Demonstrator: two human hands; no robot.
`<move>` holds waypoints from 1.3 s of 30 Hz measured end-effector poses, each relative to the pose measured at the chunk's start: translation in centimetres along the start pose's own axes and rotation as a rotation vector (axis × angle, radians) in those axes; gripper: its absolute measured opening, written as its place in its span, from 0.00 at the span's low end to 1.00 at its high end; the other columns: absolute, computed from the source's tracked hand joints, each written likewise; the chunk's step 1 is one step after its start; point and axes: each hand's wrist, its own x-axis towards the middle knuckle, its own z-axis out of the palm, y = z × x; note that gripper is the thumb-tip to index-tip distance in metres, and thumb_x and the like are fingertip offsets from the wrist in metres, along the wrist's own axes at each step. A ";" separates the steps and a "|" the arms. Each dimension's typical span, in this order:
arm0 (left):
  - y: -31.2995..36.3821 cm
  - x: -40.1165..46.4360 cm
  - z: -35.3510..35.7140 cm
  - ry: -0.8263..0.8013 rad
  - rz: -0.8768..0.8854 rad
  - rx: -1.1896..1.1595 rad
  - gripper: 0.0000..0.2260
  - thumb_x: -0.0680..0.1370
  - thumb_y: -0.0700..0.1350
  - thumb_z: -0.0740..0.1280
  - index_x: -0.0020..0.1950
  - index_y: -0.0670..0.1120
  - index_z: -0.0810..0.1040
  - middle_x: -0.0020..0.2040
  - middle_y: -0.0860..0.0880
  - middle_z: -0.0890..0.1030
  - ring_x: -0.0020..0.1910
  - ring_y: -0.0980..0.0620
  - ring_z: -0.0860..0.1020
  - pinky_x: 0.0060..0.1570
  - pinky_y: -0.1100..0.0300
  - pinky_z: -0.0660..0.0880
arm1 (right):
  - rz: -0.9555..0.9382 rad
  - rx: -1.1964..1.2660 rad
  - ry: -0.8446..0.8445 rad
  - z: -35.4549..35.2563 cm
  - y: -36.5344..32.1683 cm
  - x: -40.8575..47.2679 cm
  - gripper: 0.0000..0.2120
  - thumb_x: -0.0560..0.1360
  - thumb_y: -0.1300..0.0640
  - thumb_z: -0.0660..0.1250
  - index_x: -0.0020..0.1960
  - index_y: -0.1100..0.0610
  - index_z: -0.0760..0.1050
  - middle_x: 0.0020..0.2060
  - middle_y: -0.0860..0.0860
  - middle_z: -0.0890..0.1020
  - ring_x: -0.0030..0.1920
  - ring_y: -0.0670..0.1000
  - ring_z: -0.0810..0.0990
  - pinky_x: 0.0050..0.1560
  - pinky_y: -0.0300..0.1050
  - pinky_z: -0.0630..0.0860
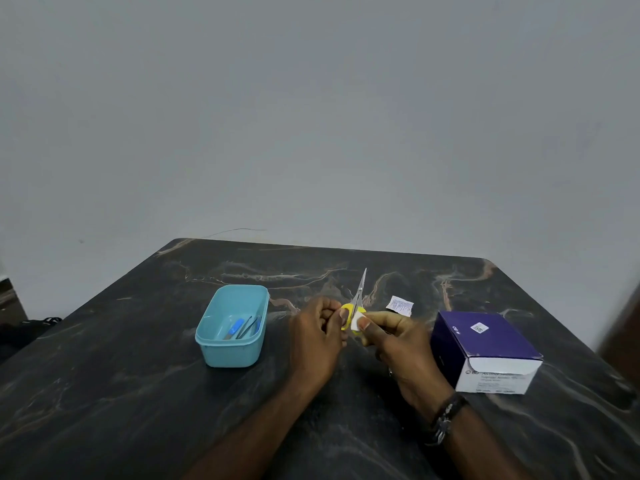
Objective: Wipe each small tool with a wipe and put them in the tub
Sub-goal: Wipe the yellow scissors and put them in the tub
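Small scissors [358,295] with yellow handles point their blades up and away over the middle of the table. My left hand [317,337] grips the yellow handle from the left. My right hand [394,341] pinches a white wipe [356,322] against the handle on the right side. The light blue tub [231,351] stands to the left of my hands and holds a blue-handled tool [235,328] and thin metal tools [250,326].
A purple and white box [485,351] stands to the right of my hands. A torn white wipe wrapper [400,305] lies behind them. The dark marbled table [138,393] ends at a grey wall behind.
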 end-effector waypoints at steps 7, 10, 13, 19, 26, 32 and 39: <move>0.2 -0.4 -1.1 0.002 0.002 -0.068 0.07 0.77 0.40 0.70 0.46 0.53 0.77 0.39 0.50 0.84 0.34 0.54 0.83 0.34 0.57 0.82 | -0.009 -0.057 -0.015 0.3 0.3 -0.2 0.04 0.75 0.62 0.70 0.44 0.58 0.83 0.32 0.54 0.83 0.31 0.46 0.74 0.31 0.37 0.69; 0.2 -0.3 -1.3 0.033 -0.025 -0.091 0.06 0.77 0.39 0.68 0.48 0.51 0.78 0.40 0.49 0.83 0.35 0.54 0.83 0.33 0.56 0.82 | -0.014 -0.053 -0.021 0.5 0.3 -0.3 0.04 0.75 0.63 0.70 0.43 0.59 0.83 0.33 0.54 0.83 0.34 0.49 0.75 0.32 0.38 0.70; 0.0 0.3 -1.5 0.106 -0.075 -0.149 0.07 0.79 0.38 0.65 0.49 0.50 0.78 0.41 0.47 0.83 0.36 0.50 0.82 0.33 0.55 0.81 | -0.011 -0.036 -0.019 0.5 0.1 -0.3 0.04 0.75 0.63 0.69 0.44 0.61 0.83 0.32 0.53 0.82 0.31 0.45 0.74 0.30 0.36 0.70; 0.5 1.1 -2.1 0.140 -0.213 -0.473 0.11 0.77 0.34 0.67 0.58 0.45 0.75 0.50 0.42 0.82 0.40 0.48 0.84 0.38 0.56 0.82 | 0.010 0.002 -0.019 -0.2 -0.4 -0.1 0.04 0.75 0.63 0.69 0.47 0.61 0.83 0.31 0.51 0.83 0.28 0.42 0.74 0.27 0.35 0.69; 1.0 1.2 -2.4 0.077 -0.385 -0.831 0.18 0.73 0.27 0.68 0.60 0.42 0.74 0.48 0.41 0.83 0.45 0.47 0.83 0.45 0.53 0.81 | 0.011 -0.003 -0.090 0.1 -0.3 -0.4 0.05 0.75 0.62 0.69 0.46 0.62 0.82 0.31 0.52 0.83 0.31 0.46 0.72 0.30 0.38 0.68; 0.7 0.8 -2.4 0.020 -0.426 -0.742 0.06 0.77 0.37 0.67 0.53 0.40 0.81 0.48 0.42 0.85 0.48 0.46 0.83 0.45 0.56 0.79 | -0.035 -0.002 -0.142 0.5 -0.3 -0.9 0.05 0.75 0.64 0.68 0.46 0.65 0.82 0.29 0.50 0.81 0.29 0.44 0.72 0.29 0.36 0.69; 0.9 0.5 -2.1 0.010 -0.395 -0.607 0.10 0.76 0.37 0.69 0.57 0.38 0.77 0.47 0.40 0.86 0.46 0.43 0.85 0.49 0.46 0.81 | -0.023 -0.049 -0.251 0.7 -0.6 -1.4 0.06 0.75 0.63 0.69 0.46 0.65 0.82 0.32 0.56 0.80 0.31 0.46 0.72 0.30 0.37 0.70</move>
